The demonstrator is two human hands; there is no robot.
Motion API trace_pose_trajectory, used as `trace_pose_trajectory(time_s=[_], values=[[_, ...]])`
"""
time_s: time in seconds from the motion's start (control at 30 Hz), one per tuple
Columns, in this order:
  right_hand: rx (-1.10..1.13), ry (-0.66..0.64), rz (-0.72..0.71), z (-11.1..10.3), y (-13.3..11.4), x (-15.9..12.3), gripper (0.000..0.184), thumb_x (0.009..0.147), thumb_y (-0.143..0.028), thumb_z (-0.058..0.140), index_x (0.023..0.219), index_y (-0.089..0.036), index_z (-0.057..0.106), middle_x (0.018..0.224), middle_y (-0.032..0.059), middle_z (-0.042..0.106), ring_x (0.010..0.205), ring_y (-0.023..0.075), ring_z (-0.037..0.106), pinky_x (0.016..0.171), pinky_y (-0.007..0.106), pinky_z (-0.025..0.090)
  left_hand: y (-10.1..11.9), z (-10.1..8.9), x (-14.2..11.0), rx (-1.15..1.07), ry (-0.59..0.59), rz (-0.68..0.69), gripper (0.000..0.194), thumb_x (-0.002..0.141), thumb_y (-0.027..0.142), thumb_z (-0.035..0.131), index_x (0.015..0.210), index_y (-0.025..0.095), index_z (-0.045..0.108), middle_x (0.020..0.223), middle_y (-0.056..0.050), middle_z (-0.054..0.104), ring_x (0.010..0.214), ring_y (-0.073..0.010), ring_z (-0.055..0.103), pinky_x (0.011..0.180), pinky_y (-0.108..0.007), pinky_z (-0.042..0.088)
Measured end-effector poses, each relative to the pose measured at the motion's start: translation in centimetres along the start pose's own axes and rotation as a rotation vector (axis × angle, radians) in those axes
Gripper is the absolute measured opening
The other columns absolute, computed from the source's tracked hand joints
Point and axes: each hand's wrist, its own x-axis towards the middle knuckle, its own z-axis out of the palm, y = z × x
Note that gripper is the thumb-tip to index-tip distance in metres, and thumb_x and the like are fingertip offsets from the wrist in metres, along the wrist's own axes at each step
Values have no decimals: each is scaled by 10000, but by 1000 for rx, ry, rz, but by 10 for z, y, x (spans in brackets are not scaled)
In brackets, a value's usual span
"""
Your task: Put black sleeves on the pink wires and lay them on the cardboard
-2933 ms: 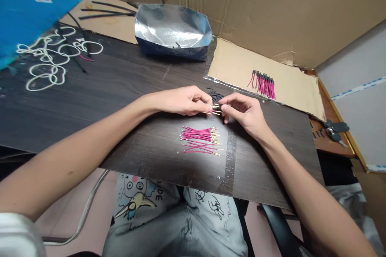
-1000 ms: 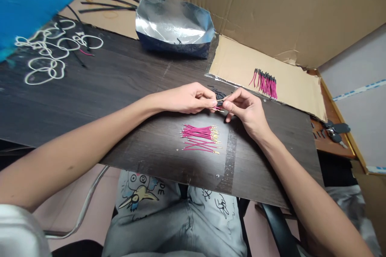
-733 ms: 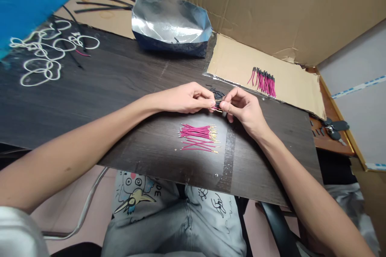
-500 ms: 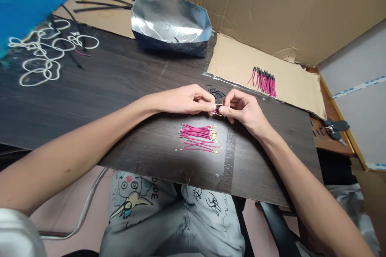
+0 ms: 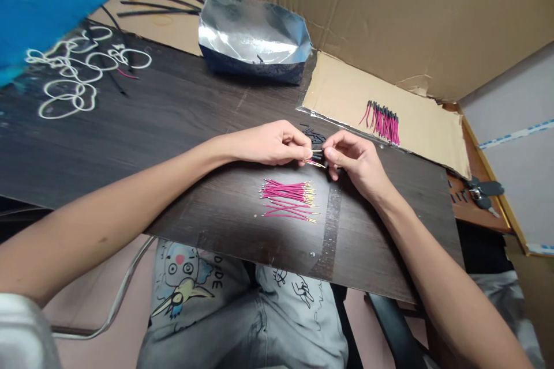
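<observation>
The bare right hand (image 5: 355, 157) has drawn slightly away from the bare left hand (image 5: 279, 143). Short black tube pieces (image 5: 317, 156) now show (they are small) among the held gold-tipped magenta wires (image 5: 314, 163).

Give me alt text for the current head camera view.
Two hands, left and right, work over a dark table, the left pinching wires. More pink wires lie below; beyond are an open foil bag and black-tipped wires on cardboard.
</observation>
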Motion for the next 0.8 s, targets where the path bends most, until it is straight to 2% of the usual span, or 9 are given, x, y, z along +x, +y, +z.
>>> trace_pose_trajectory(time_s=[0.33,0.5,0.63,0.8], values=[[-15,9,0,2,-4,0,374,763,-538,885,860,-221,712,678,-37,599,526,98,528,455,251,475,0,0,1,16,6,-15,247,960,324,595,784,163,658,526,54,396,449,-69,324,437,-228,225],[0,3,-3,4,-7,1,357,718,-486,928,833,-209,735,722,-16,670,539,94,548,450,239,479,4,1,2,105,-11,34,251,947,328,597,783,157,679,611,38,445,538,-77,356,508,-224,259],[27,-8,-2,3,-6,2,349,696,-453,948,818,-209,731,703,-22,659,542,94,537,426,226,470,3,2,1,128,-17,71,294,957,399,595,841,156,711,644,33,494,577,-85,385,542,-224,279],[-4,-10,-12,3,-4,0,346,745,-466,913,864,-208,716,754,5,681,650,140,615,440,233,504,-1,4,4,167,72,122,318,949,401,601,845,137,747,703,8,602,646,-97,471,606,-226,337]])
